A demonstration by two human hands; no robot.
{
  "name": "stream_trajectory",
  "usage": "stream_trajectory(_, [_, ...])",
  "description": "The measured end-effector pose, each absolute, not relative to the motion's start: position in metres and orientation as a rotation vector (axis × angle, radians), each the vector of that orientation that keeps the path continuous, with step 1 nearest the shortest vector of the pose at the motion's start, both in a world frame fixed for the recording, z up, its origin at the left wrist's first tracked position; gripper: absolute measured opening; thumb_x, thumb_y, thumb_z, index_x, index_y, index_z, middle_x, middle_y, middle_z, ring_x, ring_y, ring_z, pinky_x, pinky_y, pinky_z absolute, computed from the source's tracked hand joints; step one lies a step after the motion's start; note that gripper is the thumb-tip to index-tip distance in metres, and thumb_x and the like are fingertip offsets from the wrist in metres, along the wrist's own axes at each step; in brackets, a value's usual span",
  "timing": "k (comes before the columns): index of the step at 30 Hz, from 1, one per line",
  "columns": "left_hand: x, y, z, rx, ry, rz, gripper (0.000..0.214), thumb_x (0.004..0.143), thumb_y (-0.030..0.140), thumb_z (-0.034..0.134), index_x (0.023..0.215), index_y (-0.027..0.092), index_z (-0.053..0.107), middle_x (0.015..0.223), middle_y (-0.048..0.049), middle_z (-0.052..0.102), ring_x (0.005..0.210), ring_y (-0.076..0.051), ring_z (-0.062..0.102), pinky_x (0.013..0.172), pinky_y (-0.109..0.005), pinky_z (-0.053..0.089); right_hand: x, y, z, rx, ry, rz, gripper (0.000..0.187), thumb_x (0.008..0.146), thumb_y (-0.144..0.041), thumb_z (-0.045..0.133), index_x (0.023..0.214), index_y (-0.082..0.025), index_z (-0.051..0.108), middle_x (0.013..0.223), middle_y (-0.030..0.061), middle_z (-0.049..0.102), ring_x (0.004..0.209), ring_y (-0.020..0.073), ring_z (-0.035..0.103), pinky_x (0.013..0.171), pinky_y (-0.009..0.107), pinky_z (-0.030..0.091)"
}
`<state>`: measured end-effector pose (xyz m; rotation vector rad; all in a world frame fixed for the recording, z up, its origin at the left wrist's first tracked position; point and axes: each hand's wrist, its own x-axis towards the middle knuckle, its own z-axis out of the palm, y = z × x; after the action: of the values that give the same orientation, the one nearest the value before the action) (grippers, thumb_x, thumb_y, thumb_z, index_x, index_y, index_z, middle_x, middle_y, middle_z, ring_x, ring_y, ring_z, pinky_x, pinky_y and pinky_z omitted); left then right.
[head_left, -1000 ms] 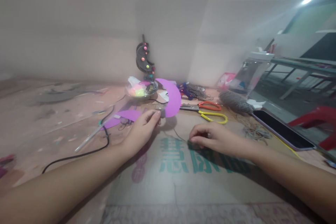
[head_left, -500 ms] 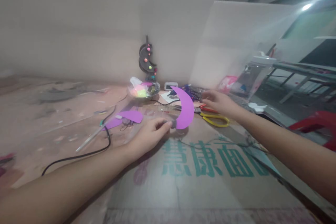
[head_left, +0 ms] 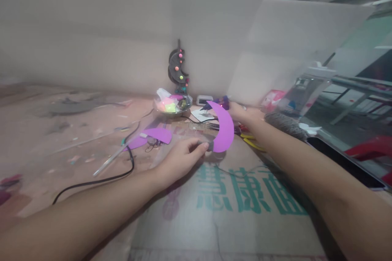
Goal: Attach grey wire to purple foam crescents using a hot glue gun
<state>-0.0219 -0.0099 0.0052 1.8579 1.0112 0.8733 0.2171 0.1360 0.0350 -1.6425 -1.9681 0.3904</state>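
Observation:
My left hand pinches a purple crescent-shaped cutout by the small grey piece at its lower end. The crescent stands upright above the cardboard. Beyond it, my right hand closes round the dark purple glue gun, which shows a small red light and points its tip left; the fingers are partly hidden. Under my right forearm lie scissors with yellow handles, largely covered. More purple cutouts rest left of my left hand, with a thin clear stick beside them.
A grey crescent ornament with coloured balls stands by the wall behind a clear bowl of bright bits. A black cable curves across the left side. Grey yarn, a phone and a clear plastic jar are at right.
My right hand has moved from above the scissors handles further back to the glue gun and closed there. The view has turned slightly left; my left hand still holds the crescent.

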Motion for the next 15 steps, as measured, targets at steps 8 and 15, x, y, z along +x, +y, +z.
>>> stream_trajectory(8, [-0.023,-0.008,0.001,1.813,0.985,0.928,0.034,0.092,0.038,0.044,0.067,0.016,0.052,0.064,0.0021,0.051,0.064,-0.012,0.049,0.06,-0.022,0.035,0.231,0.11,0.054,-1.63,-1.764,0.47,0.025,0.082,-0.034,0.062,0.094,-0.013,0.069,0.087,0.0111,0.075,0.082,0.0223,0.07,0.075,0.032,0.055])
stream_trajectory(15, [-0.023,-0.004,-0.001,1.691,0.973,1.053,0.036,0.093,0.042,0.043,0.069,0.016,0.053,0.066,0.0025,0.05,0.062,-0.011,0.046,0.059,-0.022,0.036,0.255,0.036,0.058,-1.257,-1.627,0.625,0.025,0.077,-0.039,0.067,0.096,-0.022,0.068,0.104,0.0049,0.073,0.091,0.022,0.07,0.078,0.033,0.057])
